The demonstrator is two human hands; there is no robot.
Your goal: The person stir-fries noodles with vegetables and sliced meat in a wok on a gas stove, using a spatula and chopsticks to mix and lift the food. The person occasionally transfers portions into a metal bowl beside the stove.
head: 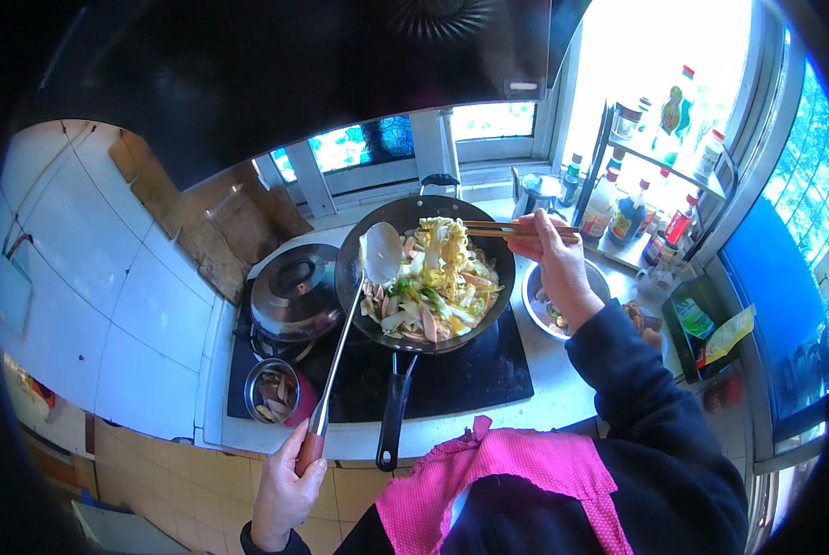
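Observation:
My left hand [288, 483] grips the wooden end of a metal ladle [380, 252], whose bowl lies at the left inside of a dark wok [354, 325]. My right hand [557, 260] holds a pair of wooden chopsticks [487, 228] over the wok's right side. A clump of yellowish noodles [449, 253] hangs between their tips, its lower end at the food. Sliced sausage or meat, pale cabbage and green leaves [406, 290] fill the wok. Its black handle [393, 416] points towards me.
Left of the wok stands a lidded pan [296, 291] on the black cooktop [456, 388], with a pot of sliced food [273, 394] nearer me. To the right are a metal bowl [533, 305], a kettle [540, 189] and a rack [671, 165] of sauce bottles. A dark range hood [303, 76] hangs above.

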